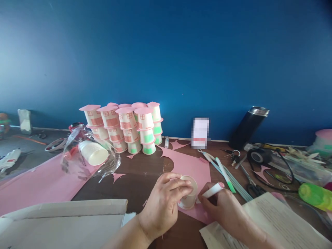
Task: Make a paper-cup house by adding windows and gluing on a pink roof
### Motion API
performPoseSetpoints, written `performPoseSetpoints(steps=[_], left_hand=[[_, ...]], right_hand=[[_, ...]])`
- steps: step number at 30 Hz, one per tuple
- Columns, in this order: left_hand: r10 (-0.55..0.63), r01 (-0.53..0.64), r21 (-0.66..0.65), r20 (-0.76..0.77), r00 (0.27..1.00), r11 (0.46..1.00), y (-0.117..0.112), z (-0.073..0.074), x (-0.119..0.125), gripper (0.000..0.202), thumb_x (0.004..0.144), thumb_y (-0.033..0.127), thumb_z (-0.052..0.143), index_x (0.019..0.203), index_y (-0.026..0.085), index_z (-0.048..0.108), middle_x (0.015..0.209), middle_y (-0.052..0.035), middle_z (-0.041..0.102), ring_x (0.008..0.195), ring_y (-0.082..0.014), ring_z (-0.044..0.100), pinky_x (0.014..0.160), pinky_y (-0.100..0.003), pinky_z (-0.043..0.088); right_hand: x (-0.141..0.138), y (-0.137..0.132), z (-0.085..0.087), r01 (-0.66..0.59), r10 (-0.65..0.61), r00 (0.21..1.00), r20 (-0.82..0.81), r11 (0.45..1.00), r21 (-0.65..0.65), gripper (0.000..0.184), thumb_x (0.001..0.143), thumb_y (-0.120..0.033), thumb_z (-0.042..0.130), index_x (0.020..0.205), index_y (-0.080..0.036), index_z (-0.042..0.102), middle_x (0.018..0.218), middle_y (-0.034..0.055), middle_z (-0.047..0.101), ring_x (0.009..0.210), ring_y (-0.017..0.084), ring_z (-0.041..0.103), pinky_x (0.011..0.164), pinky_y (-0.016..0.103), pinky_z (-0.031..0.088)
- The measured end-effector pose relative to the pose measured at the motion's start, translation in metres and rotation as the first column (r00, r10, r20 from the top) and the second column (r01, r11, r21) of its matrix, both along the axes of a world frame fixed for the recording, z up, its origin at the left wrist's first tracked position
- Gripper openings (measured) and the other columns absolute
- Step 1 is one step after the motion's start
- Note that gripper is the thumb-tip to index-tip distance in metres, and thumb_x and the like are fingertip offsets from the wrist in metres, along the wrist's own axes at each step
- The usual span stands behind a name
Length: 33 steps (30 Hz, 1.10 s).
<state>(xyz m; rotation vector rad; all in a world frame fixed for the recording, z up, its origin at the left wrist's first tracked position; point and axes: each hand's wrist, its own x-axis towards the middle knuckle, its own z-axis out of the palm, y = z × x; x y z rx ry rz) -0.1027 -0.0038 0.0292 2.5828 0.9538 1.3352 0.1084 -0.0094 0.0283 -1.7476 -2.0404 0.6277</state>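
Observation:
My left hand (166,204) grips an upside-down paper cup (188,201), its fingers over the base. The cup rests at the edge of a cut pink sheet (190,166). In my right hand (220,211) is a white marker (213,190) with a pinkish end; its tip is close to the cup's right side, and whether they touch I cannot tell. Behind, stacked paper cups (127,128) with pink paper tops carry red and green drawn windows and doors. A green-ended marker (225,174) lies right of the pink sheet.
Paper cups (93,153) in a clear plastic bag lie at left on a pink sheet (52,176). On the right are scissors (252,186), keys (235,158), a black bottle (246,128), a cable and a printed paper (275,221). A white cardboard piece (64,224) occupies the front left.

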Motion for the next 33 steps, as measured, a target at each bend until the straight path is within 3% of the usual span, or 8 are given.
performPoseSetpoints(steps=[12, 27, 33], left_hand=[[0.003, -0.003, -0.015, -0.028, 1.0, 1.0, -0.0011, 0.0, -0.0005, 0.046, 0.084, -0.004, 0.045, 0.115, 0.022, 0.065, 0.112, -0.003, 0.072, 0.107, -0.0225, 0.058, 0.092, -0.042, 0.053], [-0.001, 0.001, -0.014, -0.043, 0.999, 1.0, -0.0017, 0.0024, -0.0009, 0.045, 0.085, -0.004, 0.044, 0.115, 0.021, 0.065, 0.112, -0.003, 0.072, 0.109, -0.0217, 0.058, 0.093, -0.041, 0.053], [-0.004, 0.004, -0.01, -0.039, 0.999, 1.0, 0.0002, 0.0016, -0.0003, 0.044, 0.084, -0.004, 0.044, 0.113, 0.021, 0.066, 0.11, -0.0022, 0.072, 0.108, -0.0218, 0.058, 0.093, -0.042, 0.053]], right_hand=[[0.0004, 0.0044, -0.001, 0.073, -0.066, 0.994, -0.083, 0.994, 0.085, 0.02, 0.081, -0.03, 0.051, 0.065, -0.02, 0.059, 0.056, -0.003, 0.061, 0.053, 0.014, 0.055, 0.051, 0.024, 0.04], [-0.0023, 0.0067, 0.0024, 0.067, -0.067, 0.998, -0.002, 0.996, 0.057, 0.023, 0.086, -0.03, 0.045, 0.067, -0.022, 0.055, 0.057, -0.0015, 0.062, 0.053, 0.015, 0.058, 0.053, 0.025, 0.041], [-0.0044, 0.0094, 0.0038, 0.089, -0.08, 0.994, -0.072, 0.987, 0.135, 0.024, 0.083, -0.031, 0.05, 0.063, -0.021, 0.059, 0.057, 0.0, 0.064, 0.054, 0.016, 0.059, 0.054, 0.025, 0.043]])
